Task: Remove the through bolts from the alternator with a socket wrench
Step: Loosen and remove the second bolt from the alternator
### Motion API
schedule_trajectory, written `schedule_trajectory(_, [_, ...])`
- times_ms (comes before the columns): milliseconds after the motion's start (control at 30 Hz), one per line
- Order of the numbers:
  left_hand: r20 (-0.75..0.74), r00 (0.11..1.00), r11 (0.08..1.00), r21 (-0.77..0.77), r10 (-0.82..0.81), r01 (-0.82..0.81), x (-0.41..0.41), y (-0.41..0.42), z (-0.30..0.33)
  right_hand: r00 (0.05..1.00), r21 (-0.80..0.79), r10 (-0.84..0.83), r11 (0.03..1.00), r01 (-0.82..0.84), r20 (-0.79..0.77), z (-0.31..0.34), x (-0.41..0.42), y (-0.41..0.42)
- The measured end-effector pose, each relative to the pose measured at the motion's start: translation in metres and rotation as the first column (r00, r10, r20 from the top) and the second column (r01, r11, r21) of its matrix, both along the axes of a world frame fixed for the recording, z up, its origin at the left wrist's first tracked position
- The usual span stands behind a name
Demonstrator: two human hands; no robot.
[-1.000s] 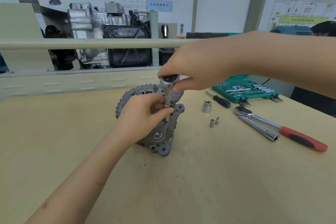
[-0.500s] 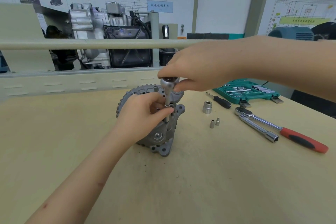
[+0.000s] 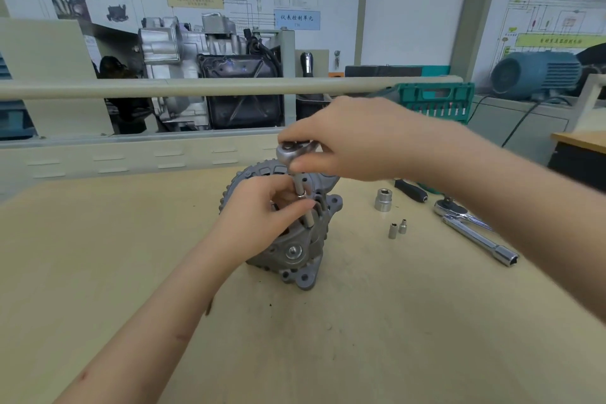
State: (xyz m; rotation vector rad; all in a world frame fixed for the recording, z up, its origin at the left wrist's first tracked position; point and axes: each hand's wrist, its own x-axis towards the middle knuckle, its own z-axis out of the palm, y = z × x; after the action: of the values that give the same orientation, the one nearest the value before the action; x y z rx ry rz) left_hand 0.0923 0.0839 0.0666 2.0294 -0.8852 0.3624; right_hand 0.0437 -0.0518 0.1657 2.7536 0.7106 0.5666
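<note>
A grey alternator (image 3: pixel 295 249) stands on edge in the middle of the wooden table (image 3: pixel 360 338). A chrome socket wrench (image 3: pixel 293 154) points straight down into its top, with the extension and socket (image 3: pixel 303 203) against the housing. My right hand (image 3: pixel 354 138) grips the wrench head from the right. My left hand (image 3: pixel 259 216) rests on the alternator's left side and pinches the socket shaft between thumb and fingers. The bolt under the socket is hidden.
To the right of the alternator lie a large loose socket (image 3: pixel 383 199), two small sockets (image 3: pixel 397 228), a black-handled driver (image 3: pixel 411 190), a second ratchet (image 3: pixel 451 208) and an extension bar (image 3: pixel 482 241). A green socket case (image 3: pixel 436 102) stands behind. An engine (image 3: pixel 203 75) sits beyond the rail.
Both hands keep their hold on the wrench and socket. My right forearm has dropped lower, and the wrench head has turned a little.
</note>
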Motion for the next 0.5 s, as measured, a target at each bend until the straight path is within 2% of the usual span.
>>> schedule_trajectory(67, [-0.003, 1.000, 1.000, 0.003, -0.006, 0.006, 0.001, -0.001, 0.000, 0.999, 0.197, 0.007, 0.980, -0.013, 0.031, -0.013, 0.000, -0.006])
schedule_trajectory(100, [-0.001, 1.000, 1.000, 0.010, -0.004, 0.004, 0.001, -0.002, -0.001, 1.000, 0.334, 0.020, 0.942, -0.026, 0.022, -0.021, 0.002, -0.010])
schedule_trajectory(133, [0.003, 1.000, 1.000, 0.013, -0.001, 0.000, 0.001, -0.002, -0.001, 0.998, 0.516, 0.067, 0.855, -0.051, -0.012, -0.030, 0.004, -0.012])
schedule_trajectory(167, [-0.002, 1.000, 1.000, 0.007, -0.004, 0.004, 0.002, -0.003, -0.002, 0.989, 0.718, 0.142, 0.693, -0.066, -0.046, -0.042, 0.006, -0.012])
schedule_trajectory(200, [-0.008, 1.000, 1.000, -0.003, -0.009, 0.009, 0.002, -0.004, -0.002, 0.971, 0.886, 0.233, 0.458, -0.068, -0.046, -0.054, 0.011, -0.011])
schedule_trajectory(233, [-0.011, 1.000, 1.000, -0.020, -0.013, 0.012, 0.003, -0.004, -0.003, 0.950, 0.980, 0.312, 0.190, -0.055, -0.008, -0.066, 0.017, -0.009])
schedule_trajectory(267, [-0.008, 1.000, 0.999, -0.035, -0.010, 0.010, 0.003, -0.004, -0.003, 0.926, 0.999, 0.376, -0.046, -0.021, 0.037, -0.076, 0.023, -0.006])
schedule_trajectory(300, [-0.005, 1.000, 0.999, -0.044, -0.008, 0.007, 0.004, -0.004, -0.003, 0.890, 0.974, 0.452, -0.221, 0.045, 0.062, -0.083, 0.028, -0.002])
schedule_trajectory(333, [0.000, 1.000, 0.999, -0.042, -0.010, 0.010, 0.005, -0.004, -0.002, 0.837, 0.933, 0.541, -0.334, 0.131, 0.076, -0.086, 0.031, 0.001])
schedule_trajectory(400, [0.024, 0.999, 0.999, -0.034, -0.020, 0.021, 0.005, -0.004, -0.002, 0.713, 0.868, 0.690, -0.424, 0.260, 0.123, -0.083, 0.035, 0.003])
schedule_trajectory(500, [0.027, 0.999, 0.999, -0.036, -0.028, 0.029, 0.004, -0.005, -0.001, 0.603, 0.830, 0.778, -0.445, 0.335, 0.174, -0.076, 0.041, -0.001])
